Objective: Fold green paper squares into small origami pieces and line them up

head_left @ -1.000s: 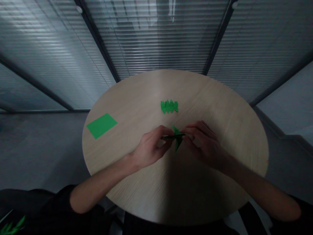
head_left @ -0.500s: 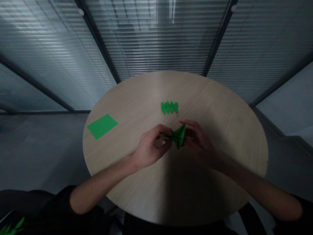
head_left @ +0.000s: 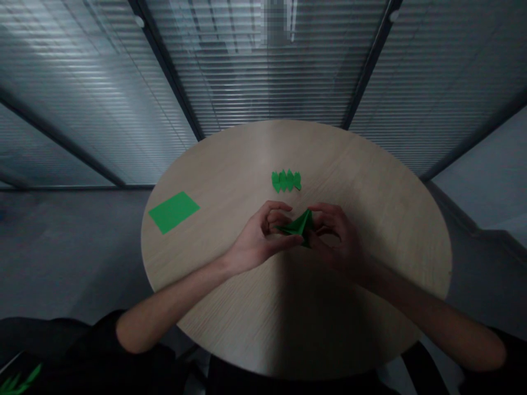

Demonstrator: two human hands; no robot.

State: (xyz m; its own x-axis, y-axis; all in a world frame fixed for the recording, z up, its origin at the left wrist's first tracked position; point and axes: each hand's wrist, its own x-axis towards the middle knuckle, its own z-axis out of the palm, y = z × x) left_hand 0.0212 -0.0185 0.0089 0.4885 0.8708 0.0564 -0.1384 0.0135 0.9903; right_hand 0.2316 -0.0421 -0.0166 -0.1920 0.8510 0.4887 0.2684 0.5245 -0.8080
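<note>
A folded piece of green paper [head_left: 302, 225] is held between my two hands over the middle of the round table. My left hand [head_left: 263, 233] has its thumb against the paper's lower edge, with the other fingers curled behind its left point. At the paper's right side, my right hand [head_left: 340, 236] grips it between thumb and fingers, partly in shadow. Just beyond my hands lies a row of small folded green paper pieces [head_left: 286, 180], set side by side. The paper's underside is hidden.
A flat green sheet of paper [head_left: 174, 212] lies near the left edge of the round wooden table [head_left: 230, 164]. Glass partitions with blinds [head_left: 263, 82] stand right behind the table. A dark chair [head_left: 37, 340] is at the lower left.
My left hand has loosened from its pinch on the paper's left point and its thumb has moved right along the lower edge. My right hand has closed onto the right side.
</note>
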